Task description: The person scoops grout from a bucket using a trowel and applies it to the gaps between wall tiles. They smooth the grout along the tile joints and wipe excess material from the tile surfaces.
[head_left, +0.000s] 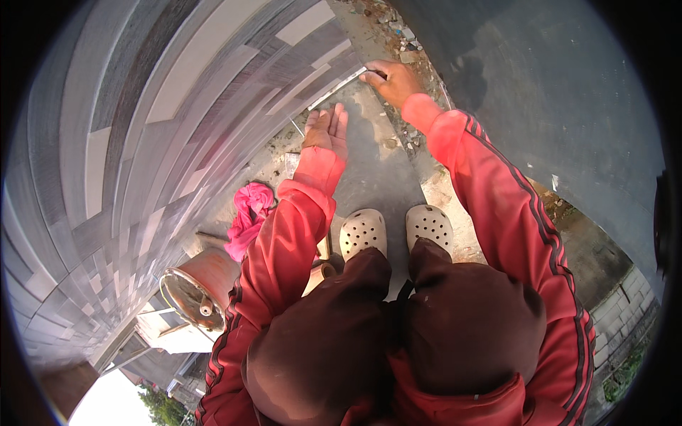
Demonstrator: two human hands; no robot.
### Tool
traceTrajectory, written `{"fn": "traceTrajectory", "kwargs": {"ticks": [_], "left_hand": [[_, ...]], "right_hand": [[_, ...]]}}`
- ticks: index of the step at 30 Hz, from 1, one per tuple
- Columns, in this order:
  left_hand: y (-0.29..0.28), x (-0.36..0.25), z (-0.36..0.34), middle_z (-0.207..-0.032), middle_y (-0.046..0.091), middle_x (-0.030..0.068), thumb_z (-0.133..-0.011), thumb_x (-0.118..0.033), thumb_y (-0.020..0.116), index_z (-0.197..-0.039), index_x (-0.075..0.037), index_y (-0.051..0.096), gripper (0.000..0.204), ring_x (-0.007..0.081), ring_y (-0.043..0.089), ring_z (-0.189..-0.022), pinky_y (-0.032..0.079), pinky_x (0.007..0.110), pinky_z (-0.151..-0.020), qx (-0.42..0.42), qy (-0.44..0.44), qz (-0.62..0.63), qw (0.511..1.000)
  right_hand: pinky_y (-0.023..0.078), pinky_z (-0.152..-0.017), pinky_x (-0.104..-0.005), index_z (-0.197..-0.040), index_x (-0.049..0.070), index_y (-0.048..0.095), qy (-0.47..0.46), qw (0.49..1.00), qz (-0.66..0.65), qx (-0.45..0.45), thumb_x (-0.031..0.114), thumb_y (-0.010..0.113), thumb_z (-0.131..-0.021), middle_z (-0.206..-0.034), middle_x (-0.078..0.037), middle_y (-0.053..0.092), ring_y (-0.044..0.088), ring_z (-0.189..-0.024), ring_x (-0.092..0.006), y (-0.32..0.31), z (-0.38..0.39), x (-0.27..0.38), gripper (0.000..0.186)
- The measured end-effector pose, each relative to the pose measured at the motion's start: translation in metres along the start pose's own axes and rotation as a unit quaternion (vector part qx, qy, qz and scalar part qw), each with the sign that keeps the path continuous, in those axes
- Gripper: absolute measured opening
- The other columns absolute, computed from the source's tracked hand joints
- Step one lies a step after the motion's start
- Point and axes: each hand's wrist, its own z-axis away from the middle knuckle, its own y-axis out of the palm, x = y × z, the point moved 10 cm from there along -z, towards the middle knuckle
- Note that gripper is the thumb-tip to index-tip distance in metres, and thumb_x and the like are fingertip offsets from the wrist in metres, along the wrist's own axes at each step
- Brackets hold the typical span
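A narrow white strip (337, 89) runs along the low end edge of the tiled wall (234, 78). My right hand (392, 79) is closed in a pinch at the strip's far end, thumb and forefinger against it. I cannot tell whether the strip is loose or part of the wall's edge. Just below its near end is my left hand (327, 129), fingers stretched out, palm turned partly up, holding nothing I can see. A thin pale stick-like piece (297, 128) shows beside the left fingers.
A bucket (206, 284) stands left of my legs, near a crumpled pink cloth (250, 213). My feet in beige clogs (364, 233) are on a grey slab (376, 170). Rubble (410, 53) lies along a dark grey wall (554, 92) at right.
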Motion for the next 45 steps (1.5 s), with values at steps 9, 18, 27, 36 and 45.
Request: {"fn": "traceTrajectory", "kwargs": {"ticks": [9, 18, 27, 36, 45], "left_hand": [[0.002, -0.028, 0.043, -0.138, 0.040, 0.0269, -0.094, -0.010, 0.056, -0.148, -0.001, 0.003, 0.076, 0.0374, 0.051, -0.121, 0.050, 0.042, -0.097, 0.087, -0.142, -0.387, 0.907], [-0.005, -0.012, 0.017, -0.133, 0.042, 0.0259, -0.092, -0.004, 0.057, -0.140, 0.003, 0.019, 0.062, 0.0390, 0.055, -0.114, 0.051, 0.043, -0.096, -0.057, -0.018, -0.342, 0.938], [0.006, 0.013, 0.002, -0.117, 0.048, 0.0244, -0.089, 0.007, 0.054, -0.125, 0.007, 0.026, 0.045, 0.0400, 0.060, -0.104, 0.056, 0.045, -0.090, -0.178, 0.177, -0.024, 0.968], [0.005, 0.007, -0.001, -0.115, 0.052, 0.0233, -0.089, 0.003, 0.055, -0.125, 0.003, 0.032, 0.043, 0.0347, 0.060, -0.104, 0.059, 0.038, -0.086, -0.204, 0.212, 0.057, 0.954], [0.003, 0.007, -0.010, -0.114, 0.050, 0.0207, -0.089, 0.003, 0.057, -0.123, 0.002, 0.036, 0.040, 0.0310, 0.059, -0.102, 0.058, 0.038, -0.089, -0.181, 0.211, 0.104, 0.955]], "right_hand": [[0.047, -0.081, -0.0410, -0.101, 0.006, 0.067, -0.026, 0.999, -0.001, -0.039, 0.024, 0.065, -0.083, -0.093, -0.014, 0.063, 0.060, -0.091, -0.0347, -0.003, 0.005, -0.006, 0.026], [0.047, -0.080, -0.0395, -0.105, 0.007, 0.065, -0.035, 0.995, -0.034, -0.090, 0.024, 0.067, -0.083, -0.098, -0.012, 0.061, 0.060, -0.091, -0.0322, -0.005, 0.011, -0.016, 0.028], [0.049, -0.078, -0.0379, -0.104, 0.008, 0.065, -0.017, 0.994, -0.041, -0.104, 0.023, 0.070, -0.081, -0.099, -0.011, 0.062, 0.061, -0.089, -0.0312, 0.002, 0.016, -0.025, 0.028], [0.049, -0.074, -0.0380, -0.095, 0.004, 0.066, -0.037, 0.989, -0.042, -0.138, 0.021, 0.073, -0.078, -0.092, -0.011, 0.064, 0.062, -0.085, -0.0321, -0.003, 0.016, -0.021, 0.024], [0.048, -0.073, -0.0394, -0.093, 0.003, 0.066, -0.057, 0.988, -0.050, -0.133, 0.019, 0.072, -0.078, -0.091, -0.012, 0.064, 0.061, -0.084, -0.0329, -0.005, 0.012, -0.014, 0.023]]}}
